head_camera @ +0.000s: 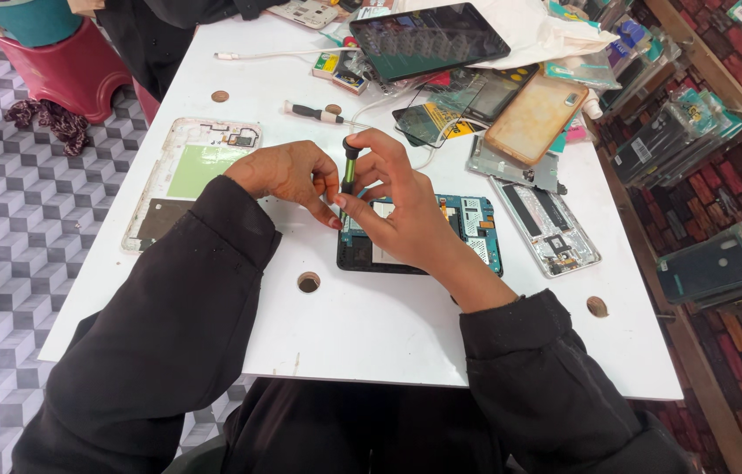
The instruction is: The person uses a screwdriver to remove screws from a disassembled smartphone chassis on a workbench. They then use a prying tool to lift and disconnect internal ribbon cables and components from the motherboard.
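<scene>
Head view: left hand (288,174) and right hand (397,211) pinch slim black-and-green screwdriver (349,171) upright over opened blue-boarded phone (476,230) under right palm; tilt risks tip slipping, gouging board.

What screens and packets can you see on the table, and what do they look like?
Tablet: far edge of table, flat black rectangle, dark screen.
Glass panel: behind the hands, dark, see-through.
Small packet: left of tablet, yellow and green.
Clear packets: right, off the table, dark slabs inside.
</scene>
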